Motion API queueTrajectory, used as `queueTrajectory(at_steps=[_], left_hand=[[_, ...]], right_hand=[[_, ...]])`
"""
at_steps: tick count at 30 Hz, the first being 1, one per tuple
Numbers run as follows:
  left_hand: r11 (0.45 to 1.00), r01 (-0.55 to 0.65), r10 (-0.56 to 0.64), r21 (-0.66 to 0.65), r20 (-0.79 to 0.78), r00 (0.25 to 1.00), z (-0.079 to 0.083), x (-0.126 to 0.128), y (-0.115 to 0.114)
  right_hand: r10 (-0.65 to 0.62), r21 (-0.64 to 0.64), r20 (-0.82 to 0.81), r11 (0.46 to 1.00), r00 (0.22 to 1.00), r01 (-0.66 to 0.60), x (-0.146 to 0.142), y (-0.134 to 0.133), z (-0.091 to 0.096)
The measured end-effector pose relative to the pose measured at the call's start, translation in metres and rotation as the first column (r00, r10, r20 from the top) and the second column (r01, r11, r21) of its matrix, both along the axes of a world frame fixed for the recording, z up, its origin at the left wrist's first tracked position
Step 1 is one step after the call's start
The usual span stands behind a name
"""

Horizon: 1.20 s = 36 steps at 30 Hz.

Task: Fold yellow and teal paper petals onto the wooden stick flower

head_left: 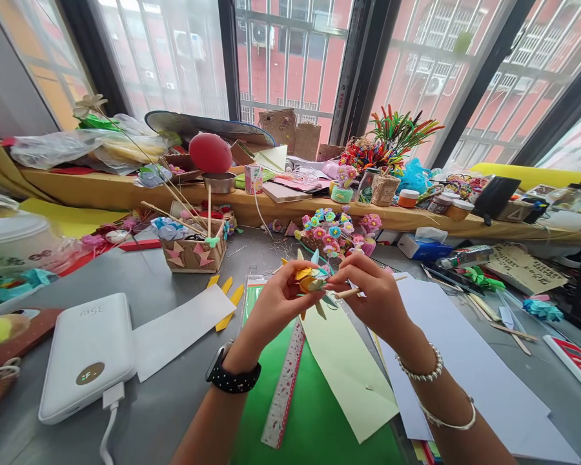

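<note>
A folded paper flower [306, 284] with yellow, pale green and light blue pointed petals is held up over the desk. My left hand [283, 290] closes its fingers around the flower's left side. With my right hand [368, 284] I pinch at the flower's right edge, and a thin wooden stick [351, 292] lies across those same fingers. Part of the flower is hidden behind my fingertips. Below them lie a pale green paper sheet [346, 368], a patterned ruler [285, 387] and a green folder [252, 413]. Yellow paper petals [232, 303] rest to the left.
A white power bank [90, 355] with its cable stands at the left, beside a white paper strip [184, 332]. White sheets [459, 361] spread on the right. A cardboard basket [196, 252] and a pot of small flowers [329, 232] stand behind. The sill [242, 206] is crowded.
</note>
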State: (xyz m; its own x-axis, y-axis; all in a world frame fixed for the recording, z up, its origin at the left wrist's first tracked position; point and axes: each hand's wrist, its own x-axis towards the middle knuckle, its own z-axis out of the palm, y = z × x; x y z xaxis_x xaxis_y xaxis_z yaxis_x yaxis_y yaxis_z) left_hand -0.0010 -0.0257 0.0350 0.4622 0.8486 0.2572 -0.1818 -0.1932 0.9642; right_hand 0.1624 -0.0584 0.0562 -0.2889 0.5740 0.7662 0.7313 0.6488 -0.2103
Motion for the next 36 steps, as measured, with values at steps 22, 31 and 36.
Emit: queueTrajectory(at_steps=[22,31,36], left_hand=[[0.998,0.057,-0.055,0.039,-0.061,0.997,0.002,-0.002,-0.003],[0.983,-0.125,0.133,0.133,-0.049,0.99,0.002,-0.003,-0.001],[0.967,-0.212,0.215,0.145,-0.006,0.977,0.002,-0.005,-0.001]], right_hand=[[-0.004,-0.005,-0.021,1.0,1.0,0.004,-0.001,0.004,-0.005],[-0.062,-0.112,-0.245,0.993,0.967,0.035,0.008,0.005,-0.002],[-0.081,-0.157,-0.227,0.986,0.971,0.045,0.01,0.004,-0.003]])
